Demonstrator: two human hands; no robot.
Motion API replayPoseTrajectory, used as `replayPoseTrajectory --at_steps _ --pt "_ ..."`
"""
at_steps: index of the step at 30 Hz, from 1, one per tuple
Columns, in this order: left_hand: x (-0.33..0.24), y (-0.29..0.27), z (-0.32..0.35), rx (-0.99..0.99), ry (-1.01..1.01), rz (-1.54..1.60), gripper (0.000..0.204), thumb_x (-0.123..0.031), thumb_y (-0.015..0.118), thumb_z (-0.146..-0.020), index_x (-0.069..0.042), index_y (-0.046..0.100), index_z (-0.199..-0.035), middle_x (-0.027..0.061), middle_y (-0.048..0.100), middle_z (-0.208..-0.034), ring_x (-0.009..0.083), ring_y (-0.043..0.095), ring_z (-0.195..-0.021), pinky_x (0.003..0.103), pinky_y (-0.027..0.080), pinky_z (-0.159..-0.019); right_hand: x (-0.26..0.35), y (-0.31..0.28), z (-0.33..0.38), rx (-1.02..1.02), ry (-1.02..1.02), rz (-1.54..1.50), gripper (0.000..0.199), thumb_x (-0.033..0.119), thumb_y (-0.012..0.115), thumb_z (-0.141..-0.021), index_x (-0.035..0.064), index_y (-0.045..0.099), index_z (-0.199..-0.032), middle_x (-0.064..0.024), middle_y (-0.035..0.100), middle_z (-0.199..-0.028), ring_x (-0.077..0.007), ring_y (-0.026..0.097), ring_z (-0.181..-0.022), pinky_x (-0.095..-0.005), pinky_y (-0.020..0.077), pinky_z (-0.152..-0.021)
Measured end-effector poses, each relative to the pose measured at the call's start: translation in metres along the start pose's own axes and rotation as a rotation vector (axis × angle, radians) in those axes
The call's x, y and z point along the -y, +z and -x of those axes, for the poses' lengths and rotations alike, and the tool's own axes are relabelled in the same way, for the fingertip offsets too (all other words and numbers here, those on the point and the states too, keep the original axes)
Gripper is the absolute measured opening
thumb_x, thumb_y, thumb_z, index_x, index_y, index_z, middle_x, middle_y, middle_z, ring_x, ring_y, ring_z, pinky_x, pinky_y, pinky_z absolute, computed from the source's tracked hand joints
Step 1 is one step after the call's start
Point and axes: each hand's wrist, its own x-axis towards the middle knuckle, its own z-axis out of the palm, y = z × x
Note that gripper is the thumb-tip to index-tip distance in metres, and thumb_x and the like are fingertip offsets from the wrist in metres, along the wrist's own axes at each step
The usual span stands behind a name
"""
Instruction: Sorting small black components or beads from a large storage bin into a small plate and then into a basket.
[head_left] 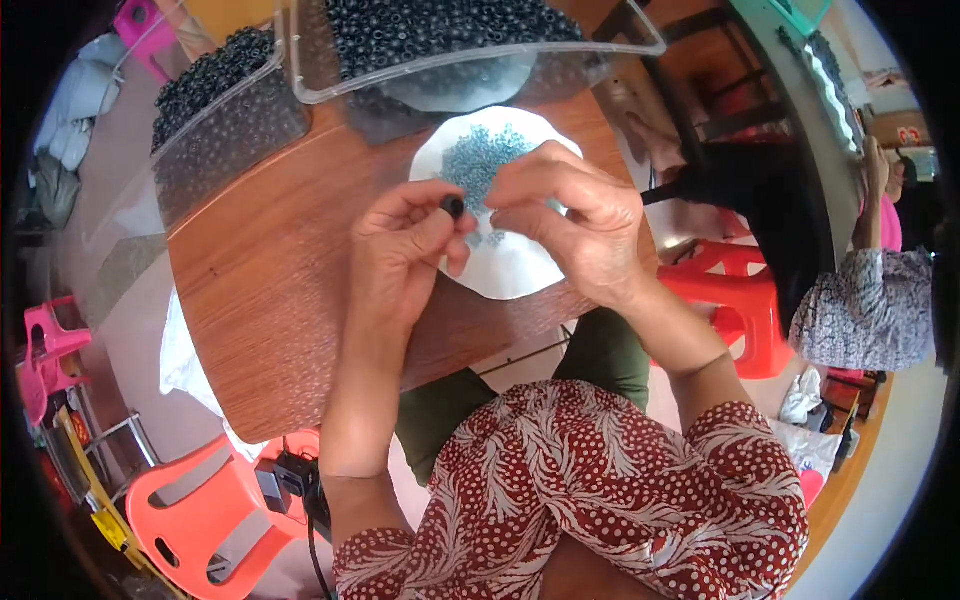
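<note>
Between the thumb and fingers of my left hand (pixel 398 240) is a small black round piece (pixel 453 206), apparently hollow. My right hand (pixel 592 228) is closed in a pinch just to its right, with a gap between the two hands. Whatever the right fingertips hold, if anything, is too small to make out. Beneath both hands lies a white plate (pixel 515 278) with a wavy rim. A spread of tiny bluish, glassy-looking pieces (pixel 475 160) covers its middle and far part, partly hidden by my right hand.
Clear plastic bins (pixel 480 55) full of black ring-like pieces stand at the table's far side. The wooden table (pixel 270 260) ends close to my lap. Red stool (pixel 735 300) at right, coral chair (pixel 200 510) at lower left. Another person's patterned sleeve (pixel 865 310) shows far right.
</note>
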Motion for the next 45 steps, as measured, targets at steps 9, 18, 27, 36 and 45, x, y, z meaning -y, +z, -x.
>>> replayPoseTrajectory --at_steps 9,18,27,36,45 --pt "0.000 0.004 0.002 0.008 0.051 -0.095 0.023 -0.007 0.065 -0.076 0.003 0.057 -0.095 0.0104 0.060 -0.073 0.0164 0.056 -0.056 0.027 0.043 -0.045 0.003 0.010 -0.009 0.013 0.073 -0.101 0.018 -0.009 0.067 -0.062 -0.0014 0.062 -0.078 -0.0074 0.059 -0.079 -0.0133 0.054 -0.070 -0.0243 0.0444 -0.062" --pt "0.002 0.003 -0.002 0.014 0.090 -0.051 0.018 0.003 0.063 -0.074 0.007 0.060 -0.092 0.0130 0.061 -0.074 0.0169 0.057 -0.056 0.027 0.045 -0.047 0.001 0.007 -0.016 0.072 0.081 -0.033 0.012 -0.008 0.067 -0.063 -0.0013 0.063 -0.073 -0.0053 0.058 -0.074 -0.0122 0.053 -0.067 -0.0249 0.0431 -0.061" --pt "0.000 0.011 0.000 -0.078 0.018 -0.101 0.016 0.004 0.062 -0.074 0.008 0.056 -0.089 0.0153 0.060 -0.074 0.0199 0.057 -0.057 0.029 0.046 -0.047 0.004 0.001 -0.023 0.111 0.648 -0.481 0.013 -0.008 0.066 -0.066 0.0026 0.060 -0.072 0.0032 0.057 -0.068 -0.0042 0.049 -0.064 -0.0201 0.0411 -0.060" --pt "0.008 0.012 0.004 -0.086 -0.002 0.030 0.022 -0.001 0.065 -0.074 0.007 0.056 -0.092 0.0145 0.060 -0.076 0.0199 0.057 -0.057 0.029 0.046 -0.048 0.003 0.014 -0.008 -0.045 -0.135 0.201 0.017 -0.006 0.067 -0.059 0.0004 0.059 -0.073 -0.0094 0.056 -0.072 -0.0233 0.054 -0.067 -0.0316 0.0426 -0.058" --pt "0.001 0.011 -0.007 -0.077 -0.003 0.020 0.016 0.004 0.058 -0.078 0.007 0.056 -0.093 0.0153 0.060 -0.078 0.0185 0.056 -0.057 0.029 0.045 -0.049 0.001 0.008 -0.021 0.045 0.093 0.002 0.018 -0.011 0.063 -0.065 -0.0013 0.061 -0.079 -0.0074 0.060 -0.078 -0.0178 0.058 -0.073 -0.0274 0.0483 -0.062"
